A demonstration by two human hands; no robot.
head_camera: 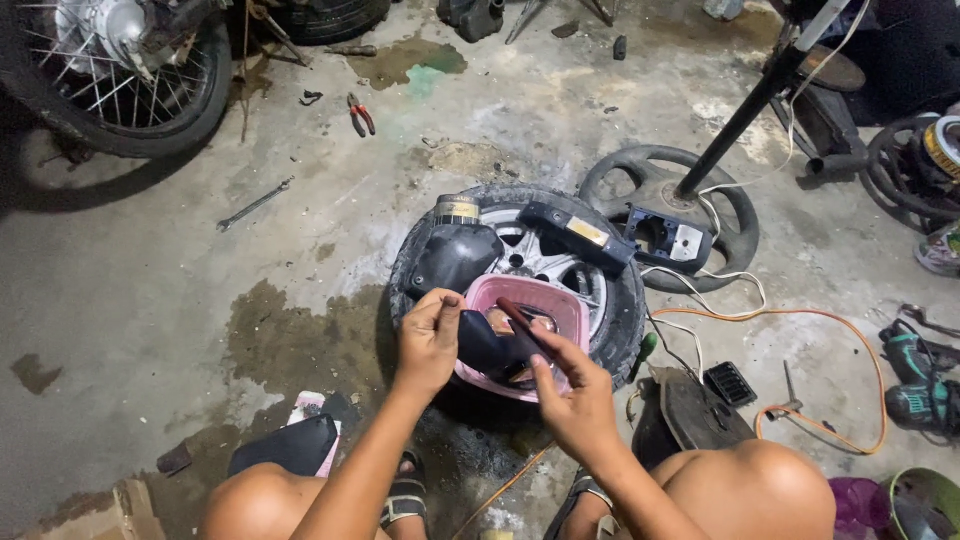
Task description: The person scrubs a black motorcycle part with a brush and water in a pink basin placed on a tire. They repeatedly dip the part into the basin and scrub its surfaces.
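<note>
Down low over a small tyre on a silver alloy wheel, lying flat on the stained concrete floor. Resting on that wheel, a pink plastic basket, tilted a little. Left hand closed, fingertips pinched on the upper edge of a dark curved plastic part held over the basket. Right hand closed too, gripping a slim tool with a dark red handle, thumb on top, the shaft angled up and left into the basket beside the dark part; the tip itself too hidden to make out. Also on the wheel: a black moulded plastic cover at the upper left touching the basket's rim, a small round tin with a yellow band just behind it, and a long black housing with a yellow label across the top. Just beyond, a black steering-wheel-shaped base with a black pole rising from it. Orange cable looping over the floor to the right, near a teal power tool. Further left, a steel spanner and red-handled pliers, well apart from the hands, with a spoked motorcycle wheel at the top left corner. Bare knees at the bottom edge.
</note>
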